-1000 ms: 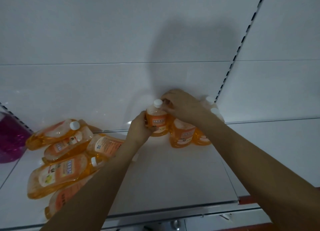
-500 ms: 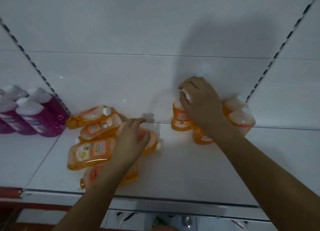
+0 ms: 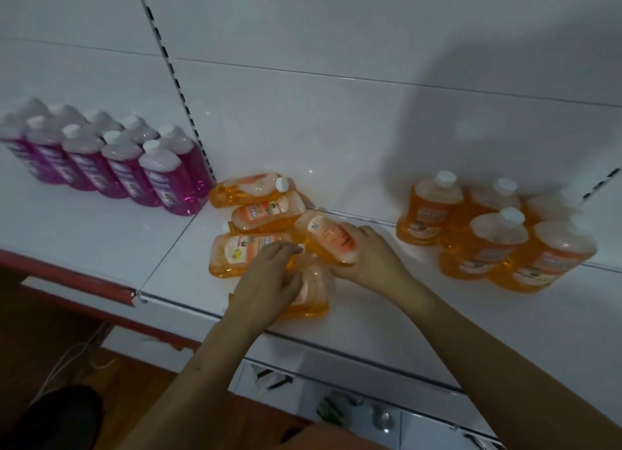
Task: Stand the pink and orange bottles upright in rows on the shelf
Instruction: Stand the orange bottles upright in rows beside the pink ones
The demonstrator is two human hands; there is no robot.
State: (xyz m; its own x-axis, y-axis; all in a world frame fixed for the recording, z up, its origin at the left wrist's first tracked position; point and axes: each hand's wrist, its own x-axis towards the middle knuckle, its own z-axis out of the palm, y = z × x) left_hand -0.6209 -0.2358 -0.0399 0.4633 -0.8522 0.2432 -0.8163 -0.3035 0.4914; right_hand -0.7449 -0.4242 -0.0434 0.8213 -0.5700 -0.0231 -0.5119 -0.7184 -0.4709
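Several orange bottles lie flat in a pile (image 3: 255,210) on the white shelf (image 3: 101,244). My right hand (image 3: 372,254) grips one tilted orange bottle (image 3: 324,235) at the pile's right side. My left hand (image 3: 266,281) rests on another lying orange bottle (image 3: 311,293) at the front, fingers curled over it. Several orange bottles (image 3: 488,234) stand upright in rows at the right. Pink bottles (image 3: 111,160) with white caps stand upright in two rows at the left.
The white back panel has slotted uprights (image 3: 175,79). A red strip (image 3: 67,277) edges the shelf front at left. Below it are a brown floor, a white cable (image 3: 67,358) and some debris (image 3: 331,411).
My view swung left, bringing the pink rows into sight. My right hand left the upright orange bottles and moved to the lying pile. My left hand closed down on a lying bottle.
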